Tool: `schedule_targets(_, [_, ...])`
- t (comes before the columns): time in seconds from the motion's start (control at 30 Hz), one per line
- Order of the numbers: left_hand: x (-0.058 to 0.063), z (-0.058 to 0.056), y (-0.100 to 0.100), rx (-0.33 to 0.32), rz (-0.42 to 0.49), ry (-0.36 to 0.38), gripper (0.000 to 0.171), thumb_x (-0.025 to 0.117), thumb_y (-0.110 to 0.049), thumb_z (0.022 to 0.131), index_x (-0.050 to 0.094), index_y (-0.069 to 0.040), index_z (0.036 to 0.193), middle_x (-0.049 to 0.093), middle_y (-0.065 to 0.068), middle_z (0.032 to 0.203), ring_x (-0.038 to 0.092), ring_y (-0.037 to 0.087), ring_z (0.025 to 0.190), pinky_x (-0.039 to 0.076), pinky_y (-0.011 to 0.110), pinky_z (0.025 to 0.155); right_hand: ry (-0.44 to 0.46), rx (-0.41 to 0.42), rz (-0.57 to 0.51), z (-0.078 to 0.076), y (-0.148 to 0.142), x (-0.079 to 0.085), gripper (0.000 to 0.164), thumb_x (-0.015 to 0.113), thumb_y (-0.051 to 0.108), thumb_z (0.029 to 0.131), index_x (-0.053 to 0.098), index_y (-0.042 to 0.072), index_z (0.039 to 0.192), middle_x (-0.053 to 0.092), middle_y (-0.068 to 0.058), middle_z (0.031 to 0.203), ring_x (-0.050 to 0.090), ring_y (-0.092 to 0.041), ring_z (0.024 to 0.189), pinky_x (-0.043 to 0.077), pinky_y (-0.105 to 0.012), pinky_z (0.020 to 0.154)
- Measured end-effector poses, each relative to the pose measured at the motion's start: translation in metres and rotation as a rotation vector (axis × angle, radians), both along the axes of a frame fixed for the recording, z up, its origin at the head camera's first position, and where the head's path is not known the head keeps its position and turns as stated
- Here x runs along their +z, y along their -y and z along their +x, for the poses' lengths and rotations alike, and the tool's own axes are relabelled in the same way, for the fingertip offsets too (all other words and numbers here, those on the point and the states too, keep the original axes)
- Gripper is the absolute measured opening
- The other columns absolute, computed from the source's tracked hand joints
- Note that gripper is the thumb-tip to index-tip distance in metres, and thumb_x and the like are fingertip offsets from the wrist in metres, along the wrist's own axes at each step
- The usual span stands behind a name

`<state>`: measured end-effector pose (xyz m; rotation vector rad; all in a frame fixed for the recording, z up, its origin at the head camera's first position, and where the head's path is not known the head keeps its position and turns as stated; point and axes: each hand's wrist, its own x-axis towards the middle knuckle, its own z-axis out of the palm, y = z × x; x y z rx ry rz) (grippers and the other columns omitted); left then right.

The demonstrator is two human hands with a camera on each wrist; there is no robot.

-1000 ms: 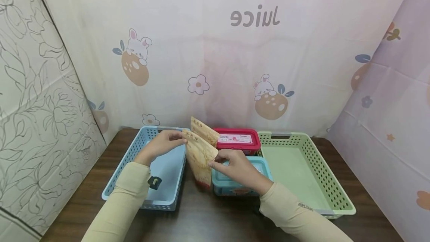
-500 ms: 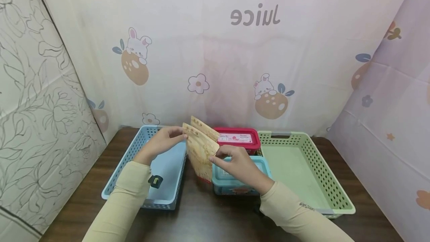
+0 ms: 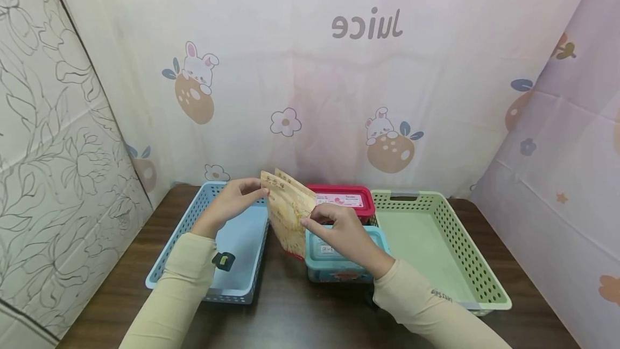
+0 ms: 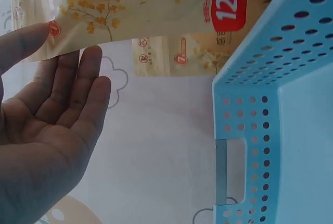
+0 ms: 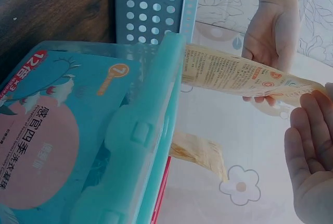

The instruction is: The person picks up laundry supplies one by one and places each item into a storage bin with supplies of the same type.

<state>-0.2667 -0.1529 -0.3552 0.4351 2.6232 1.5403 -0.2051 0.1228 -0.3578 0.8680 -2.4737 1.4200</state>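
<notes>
front pouch: pretty much upright, just left of the turquoise box, top corners tucked between thumbs and fingers
left hand: pinching the corner farther from the box, thumb in front, fingers behind
right hand: over the box, pinching the nearer corner
second pouch: right behind, box's back left

left grip, right grip pinch beige pouch; second pouch behind, contact unclear.
</notes>
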Motion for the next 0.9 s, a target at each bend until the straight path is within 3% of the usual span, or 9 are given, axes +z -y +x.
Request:
schedule_targets(0.5, [0.0034,-0.0012,0.0009,0.000,0.069,0.000,0.041,0.064,-0.034,0.099,0.064,-0.005,0.129,0.065,0.012,0.128,0.053,0.032,0.128,0.037,0.060,0.109,0.010,-0.005,-0.026,-0.0004,0.0015,0.0052,0.009,0.076,0.027,0.091,0.076,0.018,0.091,0.069,0.008,0.083,0.061,-0.016,0.070,0.058,-0.031,0.060])
schedule_targets(0.9, [0.0090,0.0005,-0.0005,0.002,0.074,-0.008,0.040,0.064,-0.032,0.100,0.064,-0.004,0.128,0.064,0.014,0.129,0.053,0.033,0.128,0.034,0.062,0.110,0.037,-0.014,-0.051,-0.0005,0.0025,0.0061,0.010,0.077,0.027,0.091,0.076,0.017,0.092,0.070,0.007,0.085,0.062,-0.016,0.069,0.058,-0.031,0.059])
